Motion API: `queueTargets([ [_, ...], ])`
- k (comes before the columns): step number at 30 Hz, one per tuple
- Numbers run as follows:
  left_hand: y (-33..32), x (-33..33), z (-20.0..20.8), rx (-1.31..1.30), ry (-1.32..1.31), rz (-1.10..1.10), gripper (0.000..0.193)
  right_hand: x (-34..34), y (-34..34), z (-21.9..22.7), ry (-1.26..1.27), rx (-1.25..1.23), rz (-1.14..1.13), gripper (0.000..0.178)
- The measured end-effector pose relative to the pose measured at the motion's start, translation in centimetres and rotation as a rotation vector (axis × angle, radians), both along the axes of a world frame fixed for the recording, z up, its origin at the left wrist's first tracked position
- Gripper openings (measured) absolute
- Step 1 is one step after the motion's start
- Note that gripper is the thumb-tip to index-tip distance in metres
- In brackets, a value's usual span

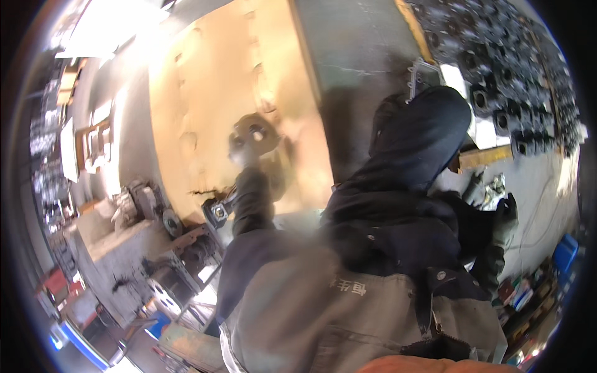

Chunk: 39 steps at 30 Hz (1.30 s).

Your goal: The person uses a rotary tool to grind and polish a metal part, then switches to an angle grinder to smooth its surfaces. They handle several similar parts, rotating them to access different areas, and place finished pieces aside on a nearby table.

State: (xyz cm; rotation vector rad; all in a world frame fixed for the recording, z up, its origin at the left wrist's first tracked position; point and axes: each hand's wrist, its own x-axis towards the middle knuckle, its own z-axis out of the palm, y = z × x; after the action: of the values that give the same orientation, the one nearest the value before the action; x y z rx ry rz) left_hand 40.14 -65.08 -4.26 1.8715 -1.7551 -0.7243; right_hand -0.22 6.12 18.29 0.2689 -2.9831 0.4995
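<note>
On the far left, a grimy machine block [152,261] sits low on a cluttered worktop [106,245], with metal fittings on top of it; it looks parked there as a fixed station rather than something in use at this instant.

Moving in, the left hand [245,146], in a dark glove, is raised on an outstretched arm and pressed up against a round metal flange [252,133] with holes in its face. The disc stands out in front of a big yellow panel [230,93]; I judge the arm is stretched so the part is up in the bright light for a look. The fingers seem wrapped round the disc's lower edge, but blur hides the exact grip. Just below the forearm hangs a small dark metal fitting [217,211]; whether it touches the sleeve I cannot tell.

Centre frame, a second person in a dark hooded jacket [416,143] bends away, head down over the floor work, gloved hands [497,205] busy at small shiny pieces [494,186] beside a yellow bar [488,155].

The wearer's right hand is nowhere in view.

Far right, rows of dark cast parts [516,81] lie stacked on the floor, apparently stock kept within reach. A blue bin [564,252] sits at the edge.
</note>
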Motion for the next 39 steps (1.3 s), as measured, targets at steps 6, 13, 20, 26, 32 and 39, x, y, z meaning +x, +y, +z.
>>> queueTargets([
  [6,-3.3,4.0,-4.7,0.099,-0.625,-0.302,0.048,1.0,-2.6,4.2,0.012,0.110,-0.071,0.038],
  [13,-2.9,5.9,-4.5,0.405,-0.237,0.074,0.052,-1.5,-5.7,6.5,0.086,0.044,-0.019,0.037],
  [20,-1.4,-6.9,7.2,0.224,-0.084,0.057,0.074,-5.0,-9.8,5.8,-0.042,0.065,0.169,0.042],
  [26,2.5,-31.5,18.4,0.193,0.662,-0.690,0.068,-9.4,-15.2,6.5,-0.383,0.248,0.521,0.036],
  [32,19.3,-57.6,22.0,0.153,0.508,-1.490,0.074,-6.2,-17.1,1.2,-0.053,-0.211,0.160,0.025],
  [39,38.1,-78.2,15.9,-0.309,0.072,-1.817,0.117,-6.7,-15.6,-0.2,-0.429,-0.385,0.104,0.012],
])
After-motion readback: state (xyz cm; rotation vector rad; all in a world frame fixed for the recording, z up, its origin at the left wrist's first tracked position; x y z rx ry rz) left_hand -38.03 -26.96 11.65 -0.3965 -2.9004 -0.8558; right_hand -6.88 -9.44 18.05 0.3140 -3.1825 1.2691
